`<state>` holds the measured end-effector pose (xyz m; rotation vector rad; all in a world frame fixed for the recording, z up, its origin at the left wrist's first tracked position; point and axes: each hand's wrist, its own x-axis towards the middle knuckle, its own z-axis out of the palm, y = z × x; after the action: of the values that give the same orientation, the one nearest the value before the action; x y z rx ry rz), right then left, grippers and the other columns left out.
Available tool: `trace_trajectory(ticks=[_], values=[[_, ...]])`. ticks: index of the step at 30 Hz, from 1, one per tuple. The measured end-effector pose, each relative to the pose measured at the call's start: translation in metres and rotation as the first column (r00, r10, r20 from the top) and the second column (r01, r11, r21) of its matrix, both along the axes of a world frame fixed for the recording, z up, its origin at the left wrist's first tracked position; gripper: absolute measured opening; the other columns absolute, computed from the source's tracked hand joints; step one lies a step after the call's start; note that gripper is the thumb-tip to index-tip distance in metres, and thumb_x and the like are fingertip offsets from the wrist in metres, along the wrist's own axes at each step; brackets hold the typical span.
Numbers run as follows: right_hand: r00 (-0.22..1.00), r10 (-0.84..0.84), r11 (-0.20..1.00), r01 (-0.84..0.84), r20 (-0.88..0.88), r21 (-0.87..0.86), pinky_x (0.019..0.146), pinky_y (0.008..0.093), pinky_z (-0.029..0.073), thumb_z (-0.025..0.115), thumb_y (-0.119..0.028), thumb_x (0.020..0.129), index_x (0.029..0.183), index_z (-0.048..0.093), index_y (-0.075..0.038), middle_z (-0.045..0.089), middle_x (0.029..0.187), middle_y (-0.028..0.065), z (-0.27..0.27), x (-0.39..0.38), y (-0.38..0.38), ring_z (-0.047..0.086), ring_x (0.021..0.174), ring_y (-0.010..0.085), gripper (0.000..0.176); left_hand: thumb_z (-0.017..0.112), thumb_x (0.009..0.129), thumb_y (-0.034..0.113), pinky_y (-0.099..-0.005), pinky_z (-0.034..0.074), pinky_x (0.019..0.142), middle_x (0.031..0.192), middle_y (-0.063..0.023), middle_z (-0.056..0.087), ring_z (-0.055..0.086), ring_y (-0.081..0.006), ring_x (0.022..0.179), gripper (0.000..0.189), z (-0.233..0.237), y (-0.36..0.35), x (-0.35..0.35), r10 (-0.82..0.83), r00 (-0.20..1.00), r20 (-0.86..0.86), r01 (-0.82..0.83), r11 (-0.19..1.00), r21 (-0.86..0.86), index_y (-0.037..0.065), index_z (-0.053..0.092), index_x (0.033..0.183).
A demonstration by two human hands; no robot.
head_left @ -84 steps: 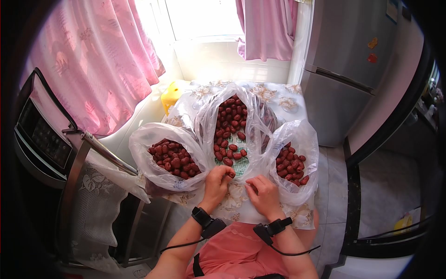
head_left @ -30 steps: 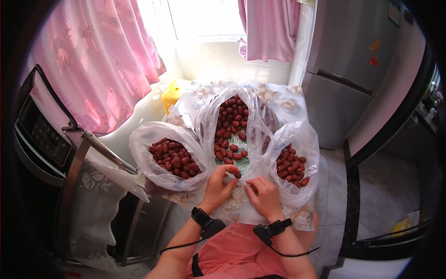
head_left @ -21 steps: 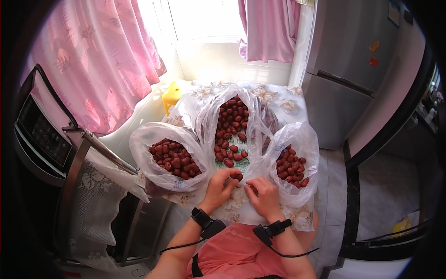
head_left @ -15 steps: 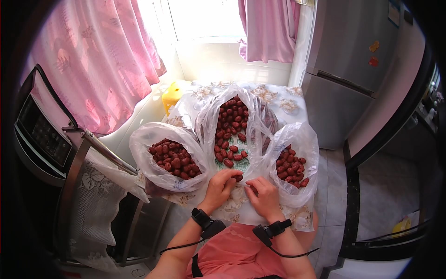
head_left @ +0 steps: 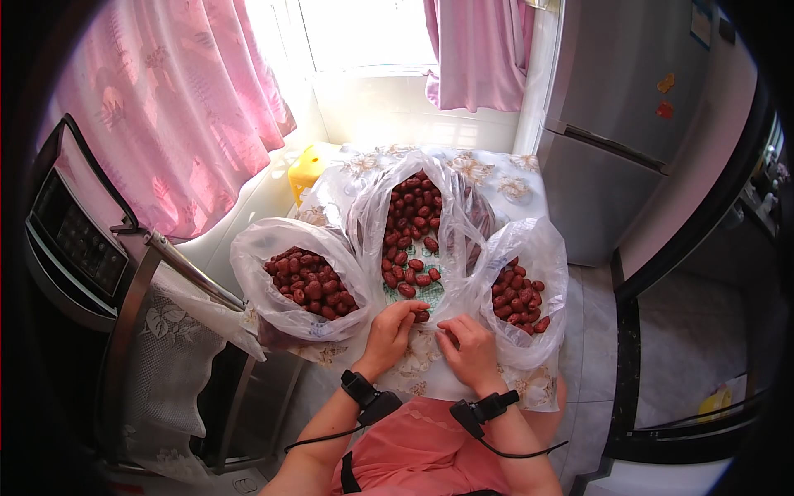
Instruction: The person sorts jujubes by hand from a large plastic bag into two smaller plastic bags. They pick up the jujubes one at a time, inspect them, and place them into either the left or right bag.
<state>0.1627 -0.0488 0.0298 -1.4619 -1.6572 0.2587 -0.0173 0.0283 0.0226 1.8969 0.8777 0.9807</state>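
My left hand (head_left: 390,333) is closed at the near edge of the middle bag, with a dark red date (head_left: 422,316) pinched at its fingertips. Just to the right, my right hand (head_left: 468,343) has its fingers curled in; what they hold, if anything, is hidden. In front of both hands lies the clear plastic middle bag (head_left: 361,217), open toward me, with many dates (head_left: 412,207) heaped at its far end and several loose ones nearer. A left bag (head_left: 248,248) and a smaller-filled right bag (head_left: 550,248) of dates stand on either side.
A flowered cloth covers the table (head_left: 514,188). A yellow stool (head_left: 307,169) is behind its left corner. The grey refrigerator (head_left: 608,107) stands at the back right, and a dark appliance (head_left: 78,240) with a metal handle at the left.
The date in my left fingertips has shifted slightly and shows more of its side. My right hand and the bags stay where they were.
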Motion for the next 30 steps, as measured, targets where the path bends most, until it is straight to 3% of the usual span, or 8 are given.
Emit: trace_trajectory(ticks=[6,9,14,16,20,22,27,30], values=[[1.000,0.003,1.000,-0.004,-0.013,-0.027,0.067,0.0392,0.053,0.074,-0.010,0.087,0.097,0.071,-0.007,0.066,0.087,0.0082,0.001,-0.001,-0.001,0.068,0.076,0.0278,0.011,0.049,0.104,0.000,-0.0313,0.056,0.089,0.109,-0.0108,0.072,0.072,-0.0188,0.102,0.025,-0.003,0.001,0.000,0.001,1.000,-0.012,0.000,1.000,0.010,-0.003,0.066,0.121],[1.000,0.006,0.999,-0.007,-0.023,-0.051,0.070,0.0420,0.053,0.073,-0.012,0.088,0.097,0.070,-0.008,0.065,0.088,0.0079,0.001,0.000,-0.001,0.067,0.080,0.0300,0.011,0.053,0.101,0.000,-0.0309,0.056,0.088,0.109,-0.0110,0.072,0.072,-0.0187,0.101,0.023,0.002,-0.001,0.000,0.011,0.999,-0.043,-0.008,0.998,0.064,-0.003,0.066,0.121],[0.999,0.005,0.998,-0.007,-0.033,-0.055,0.071,0.0422,0.053,0.073,-0.012,0.087,0.097,0.070,-0.008,0.065,0.089,0.0081,-0.001,0.000,-0.001,0.067,0.081,0.0302,0.011,0.066,0.094,-0.001,-0.0308,0.056,0.087,0.107,-0.0109,0.072,0.072,-0.0197,0.098,0.024,-0.002,-0.001,0.001,0.023,1.000,-0.003,-0.023,1.000,-0.015,-0.001,0.068,0.117],[1.000,0.007,1.000,-0.007,0.004,0.002,0.064,0.0354,0.054,0.075,-0.009,0.087,0.097,0.071,-0.003,0.067,0.087,0.0088,-0.002,0.001,0.000,0.069,0.071,0.0242,0.012,0.069,0.091,-0.001,-0.0307,0.056,0.086,0.107,-0.0106,0.072,0.072,-0.0198,0.098,0.026,0.001,-0.002,0.002,0.027,0.999,-0.028,-0.026,0.999,0.041,-0.001,0.068,0.118],[1.000,0.008,1.000,-0.008,-0.004,0.006,0.064,0.0354,0.054,0.075,-0.009,0.087,0.097,0.071,-0.003,0.067,0.087,0.0087,-0.003,0.000,0.000,0.069,0.071,0.0243,0.012,0.076,0.084,-0.003,-0.0310,0.057,0.085,0.107,-0.0101,0.072,0.073,-0.0196,0.098,0.034,0.006,-0.003,0.003,0.023,0.999,-0.046,-0.021,0.999,0.044,0.000,0.067,0.117],[0.999,0.006,0.999,-0.008,-0.037,-0.052,0.071,0.0423,0.053,0.073,-0.013,0.088,0.097,0.070,-0.007,0.065,0.089,0.0079,-0.002,-0.001,-0.001,0.068,0.081,0.0304,0.011,0.075,0.083,-0.004,-0.0311,0.057,0.085,0.106,-0.0101,0.072,0.073,-0.0192,0.099,0.033,0.008,-0.004,0.004,0.018,1.000,-0.025,-0.017,1.000,0.019,0.000,0.068,0.115],[1.000,0.002,1.000,-0.003,-0.016,-0.024,0.068,0.0389,0.054,0.074,-0.011,0.087,0.098,0.071,-0.006,0.066,0.087,0.0081,-0.001,0.000,0.000,0.068,0.076,0.0267,0.013,0.074,0.081,-0.008,-0.0312,0.057,0.083,0.105,-0.0095,0.071,0.073,-0.0186,0.098,0.034,0.002,-0.001,0.002,0.006,1.000,-0.004,-0.006,0.999,0.034,0.000,0.068,0.113],[1.000,-0.002,1.000,0.002,-0.011,0.001,0.064,0.0357,0.054,0.075,-0.010,0.087,0.098,0.071,-0.005,0.066,0.085,0.0085,0.003,-0.001,0.000,0.069,0.071,0.0237,0.013,0.070,0.079,-0.012,-0.0310,0.056,0.082,0.106,-0.0091,0.067,0.071,-0.0188,0.096,0.036,0.008,0.000,0.002,-0.016,0.999,-0.036,0.021,0.989,0.145,0.001,0.068,0.113]])
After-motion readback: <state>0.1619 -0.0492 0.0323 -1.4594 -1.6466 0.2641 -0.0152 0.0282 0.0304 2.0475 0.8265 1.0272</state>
